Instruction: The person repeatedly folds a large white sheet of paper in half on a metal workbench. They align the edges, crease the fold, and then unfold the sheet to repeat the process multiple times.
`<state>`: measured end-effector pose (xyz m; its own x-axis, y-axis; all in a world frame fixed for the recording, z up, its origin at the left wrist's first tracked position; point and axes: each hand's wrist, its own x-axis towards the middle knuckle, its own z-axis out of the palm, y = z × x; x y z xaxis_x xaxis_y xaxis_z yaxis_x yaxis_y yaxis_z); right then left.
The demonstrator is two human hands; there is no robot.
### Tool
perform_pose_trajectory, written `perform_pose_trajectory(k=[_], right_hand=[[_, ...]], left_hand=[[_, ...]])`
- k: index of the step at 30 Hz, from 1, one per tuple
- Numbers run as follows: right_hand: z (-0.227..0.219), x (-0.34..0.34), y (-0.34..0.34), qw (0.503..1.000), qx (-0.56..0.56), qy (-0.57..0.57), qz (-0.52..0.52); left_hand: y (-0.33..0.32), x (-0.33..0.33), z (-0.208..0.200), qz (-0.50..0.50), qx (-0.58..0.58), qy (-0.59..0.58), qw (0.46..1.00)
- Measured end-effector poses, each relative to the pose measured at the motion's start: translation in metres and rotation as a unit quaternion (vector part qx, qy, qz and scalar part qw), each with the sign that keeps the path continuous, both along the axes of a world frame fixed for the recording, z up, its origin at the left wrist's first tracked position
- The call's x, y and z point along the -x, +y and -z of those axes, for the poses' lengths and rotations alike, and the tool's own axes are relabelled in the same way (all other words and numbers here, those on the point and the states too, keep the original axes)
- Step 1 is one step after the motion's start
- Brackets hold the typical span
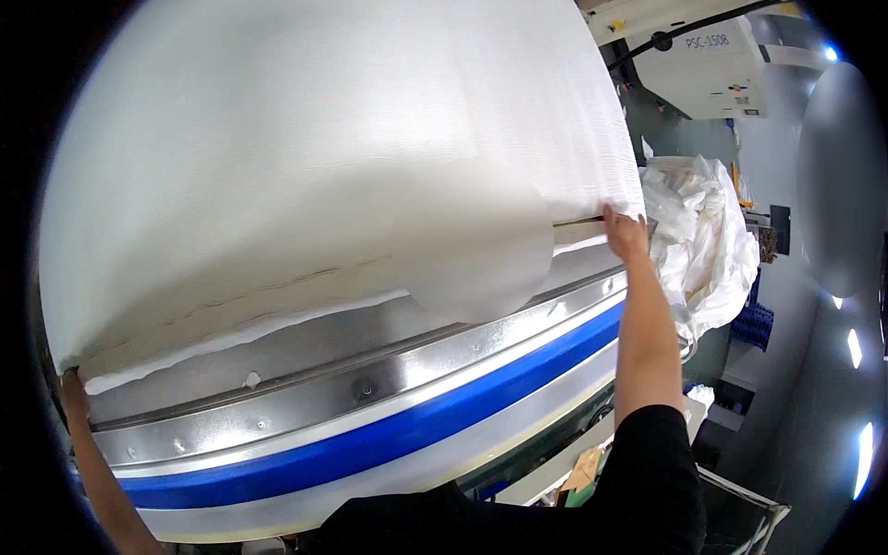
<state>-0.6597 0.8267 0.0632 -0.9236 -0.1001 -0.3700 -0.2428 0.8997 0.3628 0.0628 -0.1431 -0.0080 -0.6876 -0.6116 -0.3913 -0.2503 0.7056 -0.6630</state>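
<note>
A wide white fabric sheet (370, 102) in layers covers the large table before me, its near edge uneven with a folded strip along it. Far to the left, my left hand (74, 396) is closed on the sheet's near left corner; its fingers are partly hidden. My right hand (627, 236) grips the near edge close to the right corner, fingers bent over the fabric. Both arms are spread wide. A blurred round patch hides the middle of the near edge.
A metal rail (305, 396) and a blue strip (370, 444) run along the table's near side. Crumpled white material (708, 240) is heaped beyond the right edge. A white machine housing (698, 74) stands at the far right. Cardboard pieces (583, 470) lie below my right arm.
</note>
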Motion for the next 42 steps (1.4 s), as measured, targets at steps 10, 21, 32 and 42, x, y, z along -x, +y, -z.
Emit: perform_pose_trajectory(k=[10, 21, 32, 42], right_hand=[[0.021, 0.027, 0.077, 0.994, -0.09, 0.028, -0.053], [-0.102, 0.027, 0.105, 0.994, -0.049, 0.052, -0.089], [-0.127, -0.069, 0.189, 0.984, -0.053, -0.046, -0.167], [-0.073, -0.137, 0.197, 0.924, -0.249, -0.222, -0.186]], left_hand=[[0.005, -0.004, -0.019, -0.005, 0.026, -0.035, 0.999], [0.128, 0.096, -0.15, -0.074, -0.06, 0.097, 0.991], [0.194, 0.0, -0.174, -0.11, -0.158, -0.099, 0.976], [0.236, -0.071, -0.091, -0.17, -0.171, -0.365, 0.899]])
